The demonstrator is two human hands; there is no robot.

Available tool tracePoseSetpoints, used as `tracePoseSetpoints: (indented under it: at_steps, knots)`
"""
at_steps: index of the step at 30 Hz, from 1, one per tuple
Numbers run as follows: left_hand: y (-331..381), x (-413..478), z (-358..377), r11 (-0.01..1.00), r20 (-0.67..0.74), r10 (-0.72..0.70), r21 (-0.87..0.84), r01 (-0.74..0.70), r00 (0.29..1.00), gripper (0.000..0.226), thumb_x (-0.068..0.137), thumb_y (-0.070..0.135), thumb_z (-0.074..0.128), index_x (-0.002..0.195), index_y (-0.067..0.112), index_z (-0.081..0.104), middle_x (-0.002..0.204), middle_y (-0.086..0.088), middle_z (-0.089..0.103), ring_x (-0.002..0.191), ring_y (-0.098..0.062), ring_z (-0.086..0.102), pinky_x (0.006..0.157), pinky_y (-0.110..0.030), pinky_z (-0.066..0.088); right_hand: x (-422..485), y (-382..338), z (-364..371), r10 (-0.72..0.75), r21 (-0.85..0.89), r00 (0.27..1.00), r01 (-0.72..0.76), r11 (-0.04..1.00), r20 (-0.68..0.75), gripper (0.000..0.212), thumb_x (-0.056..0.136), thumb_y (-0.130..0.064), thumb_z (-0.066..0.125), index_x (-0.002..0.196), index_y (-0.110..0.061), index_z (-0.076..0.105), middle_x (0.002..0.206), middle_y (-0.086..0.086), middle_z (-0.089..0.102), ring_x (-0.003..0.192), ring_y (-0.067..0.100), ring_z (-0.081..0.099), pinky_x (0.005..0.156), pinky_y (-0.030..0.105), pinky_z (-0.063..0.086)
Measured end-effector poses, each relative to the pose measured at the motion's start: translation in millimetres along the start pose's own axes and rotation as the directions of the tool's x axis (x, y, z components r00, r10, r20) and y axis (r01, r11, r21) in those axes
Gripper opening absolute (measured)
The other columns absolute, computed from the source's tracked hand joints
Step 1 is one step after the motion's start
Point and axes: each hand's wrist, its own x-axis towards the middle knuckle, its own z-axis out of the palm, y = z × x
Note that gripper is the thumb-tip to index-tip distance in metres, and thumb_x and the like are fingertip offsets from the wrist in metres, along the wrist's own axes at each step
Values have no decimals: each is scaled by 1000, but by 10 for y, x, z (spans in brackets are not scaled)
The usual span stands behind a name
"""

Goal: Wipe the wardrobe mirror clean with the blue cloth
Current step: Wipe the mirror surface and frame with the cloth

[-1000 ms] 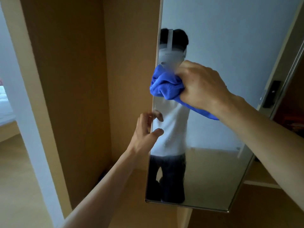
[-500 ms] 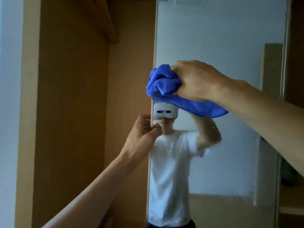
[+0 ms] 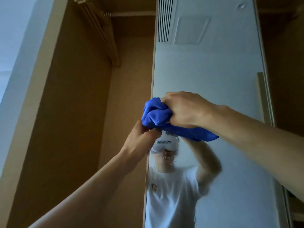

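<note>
The tall wardrobe mirror (image 3: 213, 83) fills the right half of the head view on an open door. My right hand (image 3: 185, 109) grips a bunched blue cloth (image 3: 156, 116) and holds it against the glass at the mirror's left edge. Part of the cloth hangs below my wrist. My left hand (image 3: 139, 140) holds the mirror door's left edge just under the cloth, thumb on the glass side. The mirror reflects a person in a white shirt.
The open wardrobe's brown inside (image 3: 82, 112) lies to the left, with a wooden rail (image 3: 105, 38) near the top. A pale wall (image 3: 13, 46) stands at far left. A dark wooden panel (image 3: 286, 63) borders the mirror on the right.
The view has tilted upward. My right hand moved the cloth up the mirror's left edge, and my left hand slid up the edge with it.
</note>
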Motion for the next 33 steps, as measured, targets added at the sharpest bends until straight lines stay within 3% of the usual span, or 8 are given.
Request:
tracePoseSetpoints:
  at_steps: [5, 7, 10, 13, 16, 19, 27, 33]
  knots:
    - [-12, -76, 62, 1000, -17, 3, -26, -3, 1000, 47, 70, 26, 61, 110, 1, 54, 91, -4, 58, 85, -18, 52, 81, -42, 45, -73, -22, 152, -18, 24, 1000, 19, 1000, -25, 15, 70, -36, 41, 83, -36, 47, 79, -13, 42, 68, 16, 46, 52, 27, 27]
    - [-25, -101, 79, 1000, -12, 1, -3, -1, 1000, 43, 71, 29, 60, 104, 3, 54, 91, -2, 56, 84, -17, 50, 78, -39, 42, -38, -12, 184, -19, -9, 999, 18, 1000, -48, 6, 78, -28, 48, 79, -33, 45, 77, -12, 41, 63, 12, 42, 50, 26, 23]
    - [-24, -109, 82, 997, -26, -45, 57, 46, 999, 48, 73, 34, 64, 109, 5, 53, 96, -5, 59, 83, -20, 56, 78, -40, 49, 19, 30, 196, -15, -43, 992, 10, 999, -123, 22, 80, -18, 51, 71, -31, 37, 73, -11, 39, 60, 14, 42, 49, 26, 21]
    - [-43, -105, 78, 991, -27, -65, 112, 68, 998, 33, 83, 33, 69, 110, 24, 53, 113, -13, 64, 100, -24, 66, 90, -49, 56, 132, 103, 62, 27, -27, 974, -34, 999, -226, 18, 80, -17, 54, 81, -32, 43, 73, -10, 39, 68, 22, 47, 51, 28, 26]
    - [-77, -97, 85, 990, 19, -58, 132, 55, 998, 41, 86, 36, 70, 120, 27, 50, 121, -14, 60, 115, -35, 60, 99, -52, 50, 314, 206, -167, 86, -63, 955, -108, 992, -285, 11, 85, -17, 53, 89, -28, 50, 74, -10, 40, 71, 23, 48, 52, 28, 27]
    - [-129, -97, 80, 991, 43, -30, 132, 24, 999, 31, 87, 39, 69, 110, 27, 52, 107, -8, 57, 98, -28, 55, 98, -52, 48, 443, 313, -335, 110, -108, 938, -154, 982, -330, 8, 90, -18, 49, 89, -25, 53, 74, -8, 42, 70, 22, 49, 53, 29, 25]
    - [-222, -143, 106, 998, 32, 5, 69, -7, 999, 23, 88, 40, 67, 109, 40, 57, 105, 0, 62, 105, -23, 52, 98, -52, 49, 202, 274, -236, -4, -132, 980, -22, 991, -198, 18, 94, -36, 46, 81, -26, 54, 78, -8, 48, 71, 20, 54, 63, 33, 35]
    - [-218, -223, 153, 995, -22, -24, 101, 26, 999, 69, 78, 51, 66, 140, 24, 48, 126, -12, 60, 119, -34, 60, 104, -58, 48, -269, 178, 154, -75, -120, 986, 57, 991, -150, 21, 91, -28, 52, 107, -36, 63, 91, -9, 53, 85, 20, 56, 62, 32, 36]
